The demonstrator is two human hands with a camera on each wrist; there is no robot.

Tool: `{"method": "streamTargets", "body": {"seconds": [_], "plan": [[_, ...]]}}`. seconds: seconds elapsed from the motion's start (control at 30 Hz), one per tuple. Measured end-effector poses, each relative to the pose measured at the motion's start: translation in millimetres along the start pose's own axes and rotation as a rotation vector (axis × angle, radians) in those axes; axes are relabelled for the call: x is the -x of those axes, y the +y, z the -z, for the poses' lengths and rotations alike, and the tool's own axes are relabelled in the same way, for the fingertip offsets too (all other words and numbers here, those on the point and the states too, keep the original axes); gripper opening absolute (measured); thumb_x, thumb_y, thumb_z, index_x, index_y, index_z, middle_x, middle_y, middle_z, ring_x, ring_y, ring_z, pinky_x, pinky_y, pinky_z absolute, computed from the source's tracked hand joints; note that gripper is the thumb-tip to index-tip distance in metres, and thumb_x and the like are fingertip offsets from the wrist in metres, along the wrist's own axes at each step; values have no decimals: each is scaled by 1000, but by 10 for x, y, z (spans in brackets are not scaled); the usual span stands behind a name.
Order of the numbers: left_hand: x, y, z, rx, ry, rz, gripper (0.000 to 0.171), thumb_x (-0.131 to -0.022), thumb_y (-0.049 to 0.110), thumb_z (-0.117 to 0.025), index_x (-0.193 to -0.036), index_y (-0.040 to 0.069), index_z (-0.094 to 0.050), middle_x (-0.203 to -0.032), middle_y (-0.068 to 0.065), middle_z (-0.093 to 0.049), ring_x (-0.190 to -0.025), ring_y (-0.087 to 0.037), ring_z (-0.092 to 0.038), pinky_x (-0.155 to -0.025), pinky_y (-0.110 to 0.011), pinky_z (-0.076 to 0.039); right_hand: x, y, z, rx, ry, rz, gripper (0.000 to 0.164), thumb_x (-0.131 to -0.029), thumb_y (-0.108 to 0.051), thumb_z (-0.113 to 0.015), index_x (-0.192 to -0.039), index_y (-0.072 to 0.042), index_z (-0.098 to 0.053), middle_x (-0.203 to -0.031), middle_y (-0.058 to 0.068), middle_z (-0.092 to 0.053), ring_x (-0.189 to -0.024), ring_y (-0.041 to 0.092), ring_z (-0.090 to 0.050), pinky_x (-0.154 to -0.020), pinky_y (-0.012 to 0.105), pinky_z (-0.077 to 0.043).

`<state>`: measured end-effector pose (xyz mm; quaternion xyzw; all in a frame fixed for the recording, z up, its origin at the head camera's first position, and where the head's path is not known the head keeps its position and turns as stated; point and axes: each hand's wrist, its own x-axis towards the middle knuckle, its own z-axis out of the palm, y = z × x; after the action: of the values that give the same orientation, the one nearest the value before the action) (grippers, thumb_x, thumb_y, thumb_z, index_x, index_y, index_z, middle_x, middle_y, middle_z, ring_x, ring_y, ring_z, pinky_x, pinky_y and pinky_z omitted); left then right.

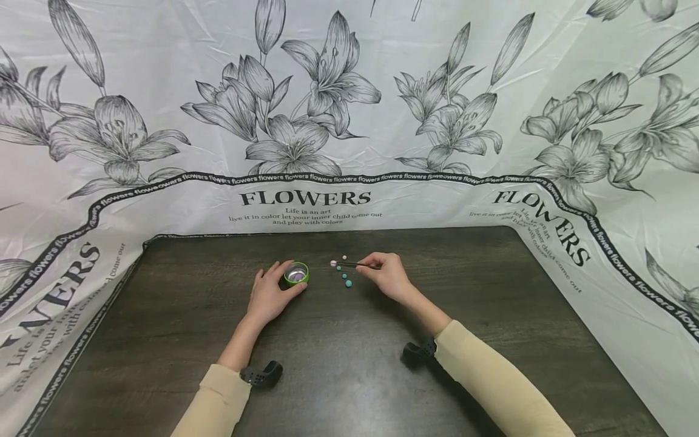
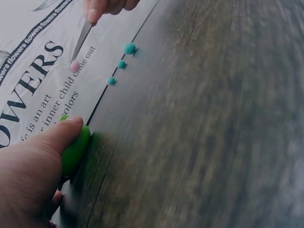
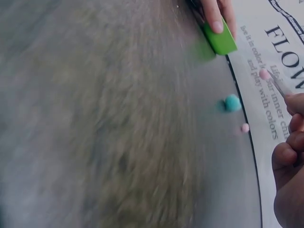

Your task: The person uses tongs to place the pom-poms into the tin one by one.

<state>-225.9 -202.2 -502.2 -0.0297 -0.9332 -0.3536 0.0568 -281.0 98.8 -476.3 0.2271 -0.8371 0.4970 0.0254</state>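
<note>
My left hand (image 1: 269, 295) holds a small round green container (image 1: 287, 280) by its sides, thumb on the near side, fingers behind. Its inside looks silvery. In the left wrist view the thumb presses the green wall (image 2: 76, 151). My right hand (image 1: 390, 278) pinches dark tweezers (image 1: 355, 264) pointing left. At the tweezers' tips is a pink ball (image 1: 333, 263), which the right wrist view shows raised off the table. Several teal balls lie between the hands, the biggest teal ball (image 1: 348, 283) nearest me. A smaller pink ball (image 1: 344, 257) lies beyond the tweezers.
The dark wood-grain table (image 1: 338, 364) extends around both hands. A white cloth (image 1: 426, 206) printed with flowers and lettering hangs along its back and sides. Each wrist wears a black band with a camera, such as the left wrist device (image 1: 263, 374).
</note>
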Motion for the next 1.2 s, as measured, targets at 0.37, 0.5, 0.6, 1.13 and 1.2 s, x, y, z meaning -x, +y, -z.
{"method": "streamTargets", "body": {"seconds": [0.37, 0.5, 0.6, 1.13, 1.2], "plan": [[-12, -13, -1, -9, 8, -1, 74, -92, 41, -78, -152, 8, -50, -154, -28, -44, -148, -42, -34, -124, -58, -7, -235, -112, -256, -31, -31, 53, 10, -92, -10, -78, -100, -3, -79, -91, 4, -78, -86, 19, -74, -77, 35, -60], [-10, -10, -5, -18, 9, 3, 74, -92, 41, -77, -152, 8, -50, -154, -27, -44, -148, -42, -33, -124, -59, -7, -271, -160, -338, -38, -53, 57, 12, -94, -11, -77, -102, -3, -79, -89, 4, -78, -83, 17, -74, -76, 34, -60], [-11, -8, -9, -25, 4, 7, 73, -93, 42, -77, -152, 8, -50, -154, -26, -45, -148, -41, -33, -124, -59, -7, -286, -184, -388, -13, -63, 51, 13, -95, -13, -76, -103, -4, -79, -90, 3, -78, -83, 14, -73, -78, 32, -60], [-18, -9, 10, -23, 5, 6, 74, -93, 42, -77, -152, 8, -50, -154, -25, -45, -149, -41, -32, -123, -60, -8, -336, -247, -562, -9, -89, 82, 12, -94, -14, -77, -102, -5, -79, -95, 2, -78, -89, 16, -73, -74, 30, -60], [-7, -7, 14, -16, 4, 3, 74, -93, 42, -77, -153, 8, -49, -155, -26, -44, -149, -41, -31, -123, -60, -8, -331, -236, -577, -9, -91, 84, 12, -94, -13, -77, -103, -4, -79, -95, 2, -78, -89, 16, -73, -74, 30, -60]]}}
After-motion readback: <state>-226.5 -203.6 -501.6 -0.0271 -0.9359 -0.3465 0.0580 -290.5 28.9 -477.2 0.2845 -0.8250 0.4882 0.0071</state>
